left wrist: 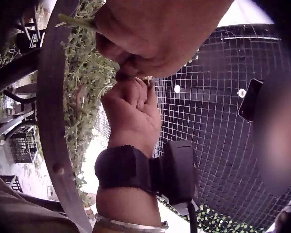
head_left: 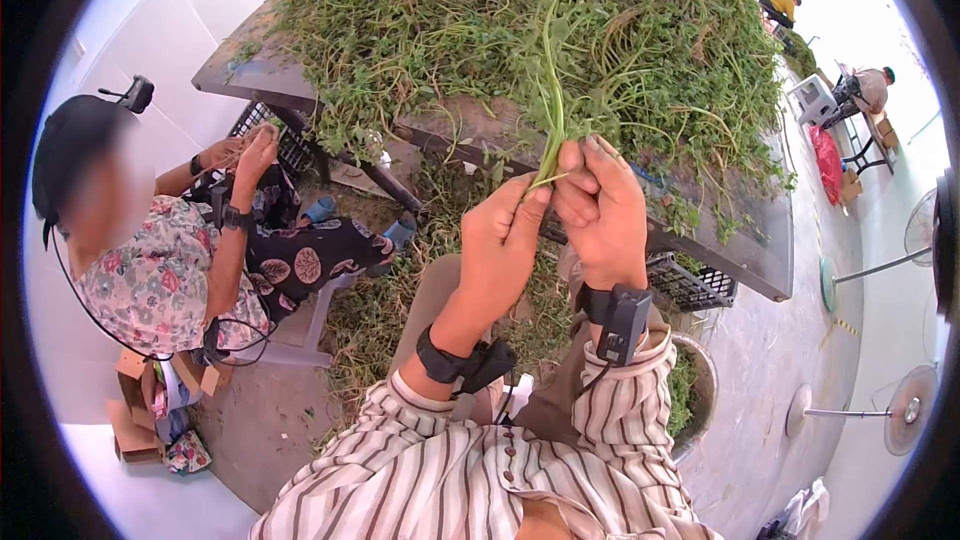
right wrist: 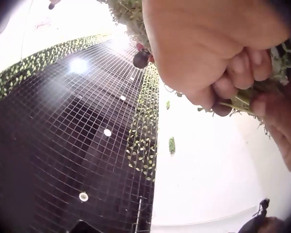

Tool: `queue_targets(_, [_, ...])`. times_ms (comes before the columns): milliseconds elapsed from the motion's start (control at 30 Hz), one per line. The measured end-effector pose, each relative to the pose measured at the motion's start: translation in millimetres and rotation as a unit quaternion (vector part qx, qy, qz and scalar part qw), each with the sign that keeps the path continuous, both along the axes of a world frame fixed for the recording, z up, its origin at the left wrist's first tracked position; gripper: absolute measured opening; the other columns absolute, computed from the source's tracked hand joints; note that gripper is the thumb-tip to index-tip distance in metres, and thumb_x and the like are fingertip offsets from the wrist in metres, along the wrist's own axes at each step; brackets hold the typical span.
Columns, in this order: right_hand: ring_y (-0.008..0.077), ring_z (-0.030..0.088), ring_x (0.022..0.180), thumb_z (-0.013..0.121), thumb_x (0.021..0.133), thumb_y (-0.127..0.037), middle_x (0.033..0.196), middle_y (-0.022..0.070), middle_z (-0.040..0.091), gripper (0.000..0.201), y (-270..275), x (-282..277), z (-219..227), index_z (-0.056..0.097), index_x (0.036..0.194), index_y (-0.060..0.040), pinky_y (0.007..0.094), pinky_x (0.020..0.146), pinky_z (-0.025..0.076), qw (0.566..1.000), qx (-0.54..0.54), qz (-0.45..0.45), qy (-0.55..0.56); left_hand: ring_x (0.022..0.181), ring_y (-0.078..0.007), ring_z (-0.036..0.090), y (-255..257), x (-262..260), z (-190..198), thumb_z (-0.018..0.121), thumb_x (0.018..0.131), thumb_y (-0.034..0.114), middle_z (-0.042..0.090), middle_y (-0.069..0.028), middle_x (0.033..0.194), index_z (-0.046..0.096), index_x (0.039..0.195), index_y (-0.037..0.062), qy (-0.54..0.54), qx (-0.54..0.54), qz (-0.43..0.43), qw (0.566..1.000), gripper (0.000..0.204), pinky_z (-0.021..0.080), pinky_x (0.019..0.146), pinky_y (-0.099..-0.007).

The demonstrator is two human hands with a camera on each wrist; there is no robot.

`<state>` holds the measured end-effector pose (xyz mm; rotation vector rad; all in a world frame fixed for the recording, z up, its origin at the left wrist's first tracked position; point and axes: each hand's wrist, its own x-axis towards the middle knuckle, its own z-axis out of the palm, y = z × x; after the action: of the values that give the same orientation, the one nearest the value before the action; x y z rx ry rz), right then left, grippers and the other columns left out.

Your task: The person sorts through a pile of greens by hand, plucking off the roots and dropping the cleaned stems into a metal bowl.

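A small bunch of long green leafy stems (head_left: 553,90) points up and away from me over the table edge. My left hand (head_left: 503,240) grips its lower end, thumb laid along the stems. Close beside it, my right hand (head_left: 605,210) has its fingers curled and pinches the bottom of the same stems. In the left wrist view, one stem end (left wrist: 77,22) sticks out of the left hand (left wrist: 155,39), and the right hand (left wrist: 133,107) meets it below. The right wrist view has a thin stem (right wrist: 235,105) running between the fingertips of both hands.
A big heap of green plants (head_left: 450,50) covers the table (head_left: 740,240). Cut stems litter the floor under it. A black crate (head_left: 690,280) and a tub of greens (head_left: 705,380) stand right. Another person (head_left: 160,260) sits at left. Fans (head_left: 905,410) stand far right.
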<state>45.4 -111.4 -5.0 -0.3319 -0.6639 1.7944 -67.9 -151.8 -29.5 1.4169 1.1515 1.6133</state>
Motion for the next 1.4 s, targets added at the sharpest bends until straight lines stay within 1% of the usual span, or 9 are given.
queue_targets(33, [0.0041, 0.027, 0.043, 0.046, 0.091, -0.019, 0.059, -0.0048, 0.032, 0.021, 2.0, 0.9, -0.5, 0.046, 0.074, -0.0063, 0.0194, 0.039, 0.024, 0.995, -0.01, 0.039, 0.089, 0.055, -0.0024, 0.033, -0.1, -2.0, 0.5, 0.051, 0.092, 0.025, 0.041, 0.0061, 0.061, 0.059, 0.089, -0.0019, -0.001, -0.001, -0.001, 1.0, 0.029, 0.027, 0.047, -0.0194])
queue_targets(133, [0.005, 0.026, 0.044, 0.044, 0.092, -0.021, 0.06, -0.0043, 0.03, 0.023, 5.9, 15.7, 3.7, 0.042, 0.073, -0.0076, 0.0196, 0.039, 0.025, 0.982, -0.009, 0.037, 0.187, 0.051, -0.0022, 0.03, -1.0, -9.2, 0.2, 0.05, 0.092, 0.028, 0.037, 0.0064, 0.057, 0.053, 0.073, 0.0022, -0.1, -0.087, -0.039, 0.99, 0.032, 0.024, 0.044, -0.0202])
queue_targets(267, [0.0066, 0.029, 0.046, 0.044, 0.091, -0.02, 0.064, 0.0, 0.036, 0.02, -0.4, 15.1, 14.6, 0.046, 0.079, -0.0037, 0.0188, 0.04, 0.026, 0.996, 0.024, -0.071, 0.052, 0.047, -0.0022, 0.029, -1.6, -7.5, -2.3, 0.049, 0.092, 0.032, 0.036, 0.0056, 0.054, 0.047, 0.069, 0.0064, -0.124, -0.071, -0.03, 0.989, 0.034, 0.022, 0.042, -0.0197])
queue_targets(400, [0.008, 0.037, 0.05, 0.045, 0.086, -0.011, 0.076, 0.0068, 0.05, 0.013, 0.4, 15.2, 7.8, 0.051, 0.088, 0.0, 0.0181, 0.04, 0.027, 0.997, 0.063, -0.033, -0.033, 0.045, -0.0025, 0.03, -1.4, -8.8, 0.5, 0.049, 0.092, 0.032, 0.038, 0.0039, 0.052, 0.05, 0.076, 0.0052, -0.148, -0.045, 0.0, 0.988, 0.032, 0.023, 0.04, -0.0192])
queue_targets(467, [0.0073, 0.039, 0.052, 0.046, 0.084, -0.008, 0.075, 0.0073, 0.052, 0.013, -1.4, 12.6, 8.2, 0.053, 0.089, 0.0012, 0.0181, 0.04, 0.025, 0.997, 0.057, -0.027, -0.038, 0.044, -0.0025, 0.03, -2.0, -9.6, -0.4, 0.049, 0.092, 0.032, 0.038, 0.004, 0.052, 0.051, 0.077, 0.0049, -0.15, -0.039, 0.006, 0.988, 0.031, 0.024, 0.039, -0.0192])
queue_targets(567, [0.0043, 0.036, 0.049, 0.05, 0.084, -0.012, 0.064, 0.0015, 0.048, 0.012, -6.6, 8.9, 13.6, 0.055, 0.085, -0.0002, 0.0183, 0.041, 0.021, 0.983, 0.044, -0.02, -0.177, 0.044, -0.0025, 0.03, -4.4, -11.6, -0.1, 0.049, 0.092, 0.033, 0.038, 0.004, 0.052, 0.052, 0.08, 0.0044, -0.161, -0.029, 0.009, 0.987, 0.031, 0.024, 0.039, -0.019])
queue_targets(867, [0.0015, 0.031, 0.048, 0.061, 0.084, -0.022, 0.063, -0.0055, 0.04, 0.024, -1.8, 3.1, 1.9, 0.054, 0.091, -0.0004, 0.0164, 0.041, 0.023, 0.981, 0.023, 0.052, -0.187, 0.048, -0.002, 0.029, -13.3, -7.7, 11.8, 0.046, 0.093, 0.032, 0.036, 0.0057, 0.055, 0.054, 0.086, 0.0023, -0.137, -0.045, -0.036, 0.989, 0.032, 0.022, 0.043, -0.0186])
queue_targets(1067, [0.0014, 0.033, 0.047, 0.06, 0.081, -0.009, 0.064, -0.0034, 0.049, 0.015, -2.3, 2.5, 5.3, 0.055, 0.092, -0.0005, 0.0166, 0.041, 0.024, 0.991, -0.001, -0.001, -0.13, 0.05, -0.0018, 0.031, -13.5, -4.9, 5.2, 0.047, 0.093, 0.028, 0.039, 0.0052, 0.057, 0.054, 0.087, 0.0009, -0.099, -0.04, -0.066, 0.992, 0.029, 0.023, 0.044, -0.0195])
queue_targets(1400, [0.0002, 0.032, 0.047, 0.061, 0.079, -0.008, 0.06, -0.0073, 0.045, 0.008, -5.6, -0.7, 8.0, 0.058, 0.085, -0.0031, 0.0187, 0.042, 0.021, 0.95, 0.041, -0.051, -0.304, 0.048, -0.0006, 0.032, -5.3, -6.8, 2.6, 0.046, 0.093, 0.022, 0.042, 0.0043, 0.057, 0.052, 0.09, 0.0044, -0.107, -0.093, -0.113, 0.983, 0.019, 0.025, 0.042, -0.0176])
